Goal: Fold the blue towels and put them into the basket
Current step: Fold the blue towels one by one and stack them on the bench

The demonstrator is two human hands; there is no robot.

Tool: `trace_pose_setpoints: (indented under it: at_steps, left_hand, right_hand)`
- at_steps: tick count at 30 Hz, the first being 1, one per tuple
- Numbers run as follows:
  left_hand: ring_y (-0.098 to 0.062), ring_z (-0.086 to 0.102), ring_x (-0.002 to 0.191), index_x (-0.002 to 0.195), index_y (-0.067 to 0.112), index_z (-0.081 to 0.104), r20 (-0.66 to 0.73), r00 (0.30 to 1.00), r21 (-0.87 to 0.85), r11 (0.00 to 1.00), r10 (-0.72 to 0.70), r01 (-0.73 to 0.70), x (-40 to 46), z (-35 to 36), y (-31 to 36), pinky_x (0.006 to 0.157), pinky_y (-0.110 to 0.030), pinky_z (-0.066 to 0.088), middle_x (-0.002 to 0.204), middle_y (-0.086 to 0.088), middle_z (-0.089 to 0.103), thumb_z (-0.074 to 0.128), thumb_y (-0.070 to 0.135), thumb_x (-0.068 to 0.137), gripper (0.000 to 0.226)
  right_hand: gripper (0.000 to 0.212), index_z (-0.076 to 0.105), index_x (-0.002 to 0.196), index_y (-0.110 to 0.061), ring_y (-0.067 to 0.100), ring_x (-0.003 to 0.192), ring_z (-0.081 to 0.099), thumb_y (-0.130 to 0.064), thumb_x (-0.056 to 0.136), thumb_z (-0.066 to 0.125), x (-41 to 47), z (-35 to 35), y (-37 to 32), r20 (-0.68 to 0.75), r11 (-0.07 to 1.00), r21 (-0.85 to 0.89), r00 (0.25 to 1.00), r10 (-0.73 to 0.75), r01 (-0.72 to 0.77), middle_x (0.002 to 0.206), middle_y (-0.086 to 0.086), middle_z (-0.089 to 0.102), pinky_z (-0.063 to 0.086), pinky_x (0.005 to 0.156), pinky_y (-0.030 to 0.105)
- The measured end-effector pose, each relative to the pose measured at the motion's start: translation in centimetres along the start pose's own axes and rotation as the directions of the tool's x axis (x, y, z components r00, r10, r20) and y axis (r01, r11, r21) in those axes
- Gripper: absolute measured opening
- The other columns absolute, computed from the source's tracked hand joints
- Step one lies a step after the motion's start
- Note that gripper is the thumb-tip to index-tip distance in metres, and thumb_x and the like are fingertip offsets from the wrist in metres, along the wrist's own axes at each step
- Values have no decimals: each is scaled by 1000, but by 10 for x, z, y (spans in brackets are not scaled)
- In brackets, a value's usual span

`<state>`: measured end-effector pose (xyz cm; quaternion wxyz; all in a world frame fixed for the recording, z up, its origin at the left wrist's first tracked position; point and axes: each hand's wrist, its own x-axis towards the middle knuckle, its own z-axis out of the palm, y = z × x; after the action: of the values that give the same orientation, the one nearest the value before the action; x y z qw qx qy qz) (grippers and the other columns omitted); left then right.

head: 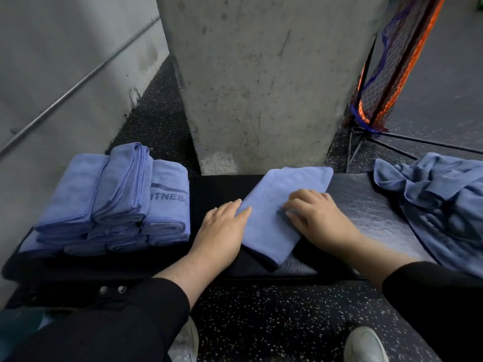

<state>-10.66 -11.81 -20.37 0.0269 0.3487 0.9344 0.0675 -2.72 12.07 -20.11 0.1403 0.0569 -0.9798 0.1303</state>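
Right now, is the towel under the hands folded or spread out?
Folded: the towel is a compact rectangle with layered edges at its near end, both hands resting on it.

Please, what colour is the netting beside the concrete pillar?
The netting is dark mesh with orange and blue-purple edging, seen in the head view.

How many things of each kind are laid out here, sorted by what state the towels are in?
Folded blue towel under the hands: 1
Stack of folded blue towels in the dark basket: 1 stack, number of towels unclear
Heap of unfolded blue towels: 1 heap
Bare hands, left hand and right hand: 2
Total: 5
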Motion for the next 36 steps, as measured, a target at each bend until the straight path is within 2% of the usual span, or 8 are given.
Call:
trace_pose_setpoints:
  at_steps: [5, 8, 16, 22, 26, 31, 34, 36]
  left_hand:
    - [-26, 38, 142, 136, 22, 56, -73, 992, -20, 994, 107, -108, -2, -8, 2, 113, -38, 28, 152, -6, 42, 13, 31, 87, 66]
    - [-24, 48, 132, 120, 21, 67, -143, 966, -60, 973, 214, -224, -7, 0, -4, 110, -41, 34, 137, -2, 54, 40, 22, 96, 37]
    - [-10, 28, 146, 138, 30, 55, 3, 936, -64, 934, 353, -352, -13, -10, -7, 122, -40, 16, 151, 9, 42, 35, 74, 89, 69]
    - [-14, 58, 120, 107, 20, 69, -122, 982, -419, 890, 143, -182, 4, -19, -9, 100, -42, 44, 117, 4, 69, 64, 26, 94, 16]
    - [-6, 54, 70, 83, 27, 62, 37, 998, -613, 790, 51, -17, 1, -41, 9, 67, -28, 43, 76, 7, 63, 62, 26, 95, 12]
    - [-4, 49, 67, 80, 17, 69, 112, 992, -700, 713, 63, 33, -9, -50, 17, 66, -27, 40, 71, 6, 62, 69, 22, 90, 11]
    - [-5, 54, 74, 90, 7, 74, 156, 985, -770, 634, 75, 74, -16, -60, 19, 71, -28, 42, 78, 2, 65, 70, 26, 93, 19]
    - [-5, 67, 87, 97, 10, 76, 188, 981, -803, 583, 44, 128, -21, -67, 21, 83, -27, 49, 92, 2, 76, 68, 29, 95, 21]
  right_hand:
    - [49, 58, 130, -33, 11, 131, 46, -64, 94, 48, -44, -3, -21, 192, 979, 73, 961, -201, 190, 134, -9, 52, 30, 115, 40]
    - [54, 53, 133, -35, 9, 140, 37, -69, 91, 48, -53, 0, -26, 230, 977, 47, 950, -211, 206, 141, -11, 47, 22, 120, 43]
    - [22, 54, 96, -25, 17, 91, 59, -44, 100, 44, -35, -5, -53, 66, 983, 168, 996, 57, -68, 94, -9, 63, 44, 81, 34]
    - [26, 39, 82, -26, 10, 63, 49, -42, 101, 49, -39, -24, -34, 27, 802, 481, 920, 391, -355, 68, -13, 55, 37, 62, 34]
    - [28, 51, 110, -35, -1, 85, 60, -49, 90, 65, -58, -39, -26, 192, 884, 355, 949, 251, -305, 93, -20, 66, 47, 74, 22]
    - [6, 61, 94, -28, 7, 80, 61, -23, 91, 60, -65, -49, -33, 194, 877, 344, 940, 282, -335, 87, -14, 68, 49, 75, 28]
    - [8, 67, 93, -29, -3, 78, 57, -24, 94, 60, -59, -65, -33, 263, 766, 512, 920, 291, -389, 89, -14, 73, 51, 76, 26]
    - [15, 71, 99, -27, 4, 80, 60, -36, 90, 63, -56, -73, -33, 358, 660, 596, 887, 292, -458, 95, 1, 76, 55, 79, 42]
